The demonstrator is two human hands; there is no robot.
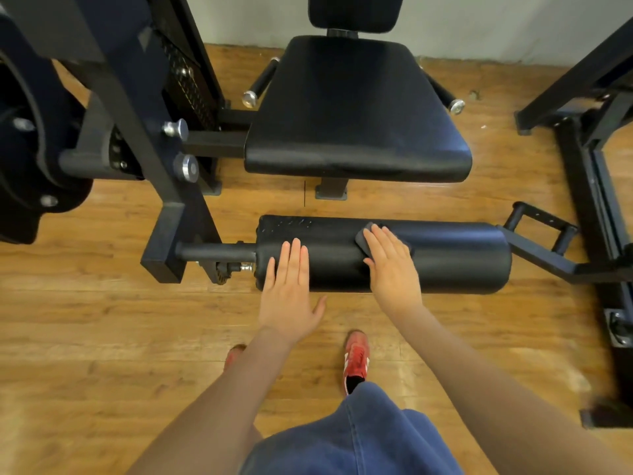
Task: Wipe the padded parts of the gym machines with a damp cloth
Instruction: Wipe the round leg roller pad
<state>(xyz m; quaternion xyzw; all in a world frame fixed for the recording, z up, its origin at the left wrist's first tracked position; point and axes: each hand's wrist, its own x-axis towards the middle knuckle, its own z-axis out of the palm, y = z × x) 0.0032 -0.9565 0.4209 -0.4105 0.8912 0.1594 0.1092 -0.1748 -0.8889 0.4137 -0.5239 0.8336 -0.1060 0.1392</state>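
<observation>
The light is even and fairly bright, falling from above my hands. Beyond my right hand (390, 265) the black seat pad (349, 108) carries a soft bluish sheen, and the wooden floor (102, 320) shines pale near my left hand (291, 293). Shadows are weak. The wide lens bends the frame's edges; the far right looks smeared.

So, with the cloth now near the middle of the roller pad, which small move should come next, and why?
Probably slide the right hand with the grey cloth rightward along the roller pad. The cloth sits mid-pad, a long stretch lies to its right, and the left hand lies flat on the left end, likely steadying it.
</observation>
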